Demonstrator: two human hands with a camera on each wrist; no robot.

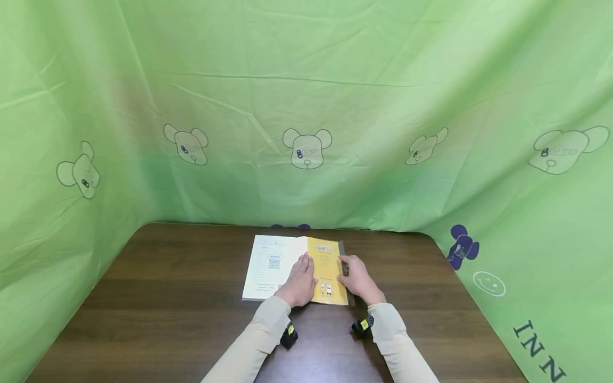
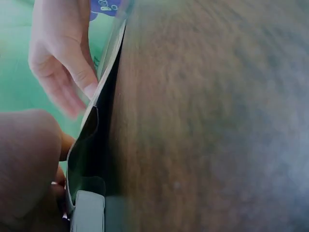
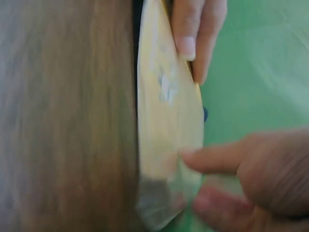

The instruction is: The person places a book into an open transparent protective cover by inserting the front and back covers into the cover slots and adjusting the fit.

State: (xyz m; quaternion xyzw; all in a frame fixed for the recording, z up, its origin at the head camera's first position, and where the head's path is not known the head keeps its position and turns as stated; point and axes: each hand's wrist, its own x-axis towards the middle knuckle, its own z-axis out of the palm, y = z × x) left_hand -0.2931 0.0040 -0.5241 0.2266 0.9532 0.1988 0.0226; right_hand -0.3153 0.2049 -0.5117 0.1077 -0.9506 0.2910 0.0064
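An open book [image 1: 264, 266] lies on the table, a white page with a QR code on its left and a yellow panel [image 1: 328, 255] on its right. A clear plastic strip [image 1: 342, 248] sticks out past the yellow panel's right edge. My left hand [image 1: 299, 282] rests on the book near the fold, its fingers straight and close together. At the right edge, my right hand [image 1: 359, 279] touches the yellow panel with thumb and fingertips apart. In the right wrist view the thumb lies on the yellow surface [image 3: 161, 130], close to the clear plastic [image 3: 157, 203]; the other fingers are blurred.
The brown wooden table [image 1: 182, 298] extends around the book on every side. A green cloth [image 1: 306, 197] with bear-face prints hangs behind it and along both sides. Black wrist devices [image 1: 289, 336] are worn at both sleeve cuffs.
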